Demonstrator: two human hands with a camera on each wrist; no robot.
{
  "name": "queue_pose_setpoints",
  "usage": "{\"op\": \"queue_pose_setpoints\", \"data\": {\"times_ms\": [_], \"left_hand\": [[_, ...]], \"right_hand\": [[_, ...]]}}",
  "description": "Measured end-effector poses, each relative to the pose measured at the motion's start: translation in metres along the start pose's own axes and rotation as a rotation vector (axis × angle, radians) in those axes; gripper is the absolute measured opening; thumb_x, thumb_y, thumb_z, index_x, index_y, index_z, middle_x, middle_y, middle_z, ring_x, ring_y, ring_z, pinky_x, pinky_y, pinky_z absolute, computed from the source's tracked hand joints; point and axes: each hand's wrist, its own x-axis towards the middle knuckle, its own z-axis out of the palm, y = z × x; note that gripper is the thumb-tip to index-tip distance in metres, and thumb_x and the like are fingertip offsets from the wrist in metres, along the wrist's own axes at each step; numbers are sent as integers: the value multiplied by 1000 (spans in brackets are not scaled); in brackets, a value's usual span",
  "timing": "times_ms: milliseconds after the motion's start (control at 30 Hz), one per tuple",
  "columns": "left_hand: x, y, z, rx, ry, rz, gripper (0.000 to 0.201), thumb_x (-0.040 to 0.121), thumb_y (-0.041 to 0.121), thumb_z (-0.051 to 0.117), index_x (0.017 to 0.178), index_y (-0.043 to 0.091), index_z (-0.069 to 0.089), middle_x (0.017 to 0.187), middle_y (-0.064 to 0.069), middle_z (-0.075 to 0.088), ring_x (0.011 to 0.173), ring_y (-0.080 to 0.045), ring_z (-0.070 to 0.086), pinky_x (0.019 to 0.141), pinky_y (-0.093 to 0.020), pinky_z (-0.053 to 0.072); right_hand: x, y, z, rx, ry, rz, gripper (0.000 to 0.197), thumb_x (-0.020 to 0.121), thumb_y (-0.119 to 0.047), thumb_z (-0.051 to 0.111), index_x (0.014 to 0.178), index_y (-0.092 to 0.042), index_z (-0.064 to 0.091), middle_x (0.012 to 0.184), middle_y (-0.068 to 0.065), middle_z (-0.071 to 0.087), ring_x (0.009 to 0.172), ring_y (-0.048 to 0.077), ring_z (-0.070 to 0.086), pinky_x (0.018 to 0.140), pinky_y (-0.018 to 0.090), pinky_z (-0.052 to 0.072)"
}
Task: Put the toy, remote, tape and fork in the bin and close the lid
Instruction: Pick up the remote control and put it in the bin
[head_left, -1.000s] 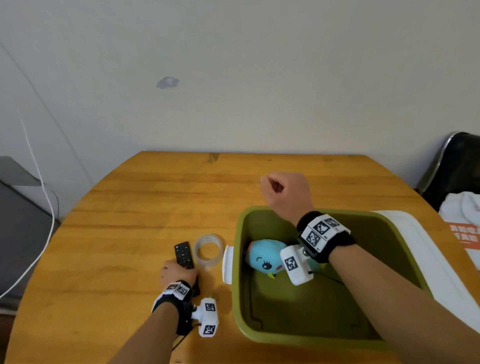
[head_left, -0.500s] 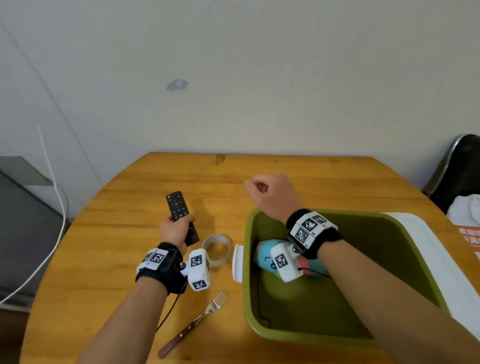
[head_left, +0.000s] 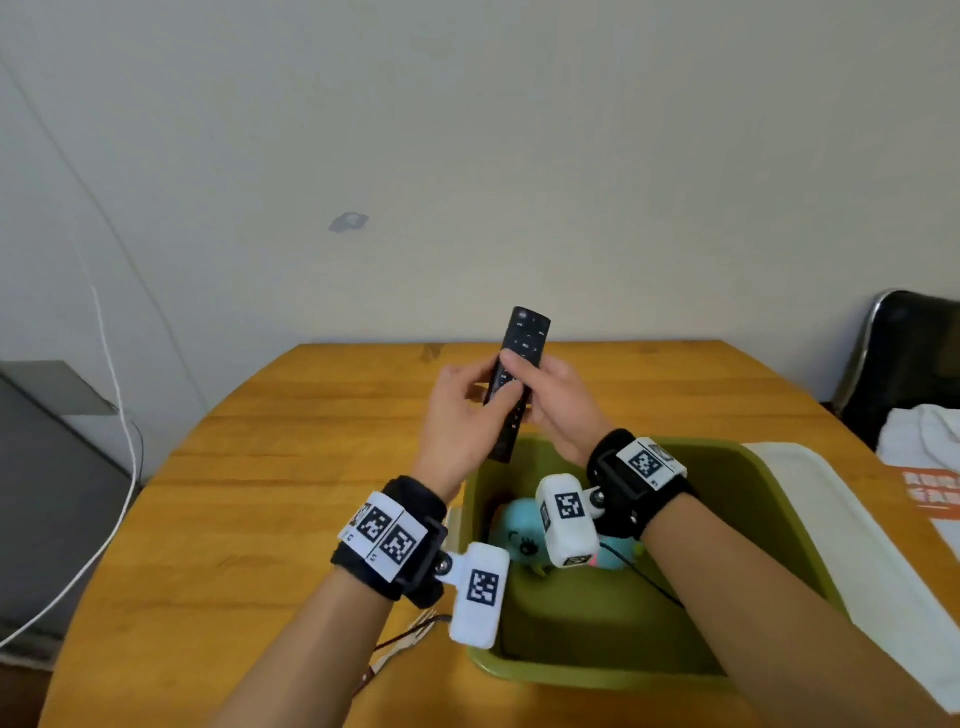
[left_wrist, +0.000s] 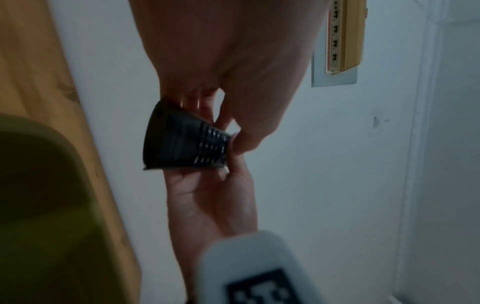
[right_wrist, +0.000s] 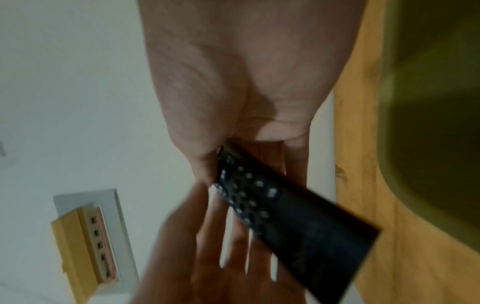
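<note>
Wooden table (head_left: 260, 519) against a pale wall. The remote (head_left: 521, 364) stands near-upright above the bin's (head_left: 769, 499) far rim, pinched by left hand (head_left: 457, 415) and right hand (head_left: 558, 405), equally near.

Matt black plastic remote (head_left: 517, 382) (buttons pale), varnished wooden table (head_left: 270, 493).
</note>
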Motion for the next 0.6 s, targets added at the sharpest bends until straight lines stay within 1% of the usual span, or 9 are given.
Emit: {"op": "queue_pose_setpoints", "data": {"times_ms": [33, 67, 133, 200, 300, 433, 467, 533, 600], "left_hand": [[-2, -2, 4, -42, 49, -15, 23, 90, 28, 65, 112, 27, 71, 113, 1, 58, 96, -5, 59, 84, -20, 48], [-3, -6, 8, -70, 107, -42, 18, 92, 25, 62, 107, 27, 71, 114, 1, 58, 95, -5, 58, 82, -19, 46], [-2, -21, 13, -107, 161, -155, 17, 94, 18, 57, 105, 23, 69, 115, -1, 62, 96, -10, 58, 79, -20, 44], [-1, -39, 21, -119, 129, -340, 25, 94, 13, 53, 115, 15, 66, 119, -5, 64, 103, -17, 58, 85, -28, 46], [-2, -69, 30, -53, 51, -563, 37, 94, 15, 50, 130, 8, 59, 127, -13, 63, 112, -29, 59, 96, -39, 48], [-7, -89, 41, -92, 9, -596, 41, 98, 6, 45, 138, 6, 54, 116, -18, 66, 96, -27, 60, 75, -32, 50], [-6, -91, 41, -103, 19, -597, 41, 99, 5, 42, 138, 5, 54, 118, -19, 67, 96, -28, 61, 76, -34, 51], [-5, -96, 42, -109, 31, -599, 41, 101, 5, 40, 140, 6, 52, 123, -21, 65, 101, -31, 64, 86, -39, 52], [-4, -99, 44, -57, 26, -581, 42, 102, 7, 39, 142, 8, 50, 119, -17, 64, 95, -24, 64, 94, -40, 49]], "right_hand": [[-4, -1, -10, 21, 0, 11, 25, 99, -28, 64, 115, -9, 65, 108, 10, 76, 99, 27, 73, 89, 47, 58], [-9, -4, -20, 28, 11, 23, 25, 99, -27, 63, 115, -8, 62, 105, 11, 76, 94, 28, 74, 88, 49, 58], [-18, -7, -37, 41, 36, 65, 18, 100, -22, 61, 113, -9, 58, 91, 11, 74, 75, 25, 72, 73, 41, 60], [-28, -10, -54, -14, 34, 94, 14, 99, -20, 64, 106, -11, 56, 80, 11, 68, 60, 22, 64, 59, 32, 56], [-36, -2, -77, -334, -13, 140, 23, 92, -18, 74, 105, -12, 55, 73, 6, 65, 47, 19, 59, 47, 29, 51], [-44, 13, -96, -863, -278, 254, 34, 87, -17, 75, 111, -11, 52, 84, 10, 68, 54, 24, 70, 47, 30, 55], [-45, 20, -98, -966, -351, 261, 35, 86, -16, 75, 112, -10, 51, 89, 11, 68, 59, 26, 72, 50, 30, 56], [-45, 33, -100, -1203, -455, 253, 50, 82, -20, 76, 121, -11, 45, 97, 10, 66, 65, 24, 69, 54, 32, 55], [-46, 47, -99, -1409, -560, 229, 59, 79, -27, 79, 123, -14, 43, 96, 5, 62, 72, 21, 62, 60, 35, 52]]}}
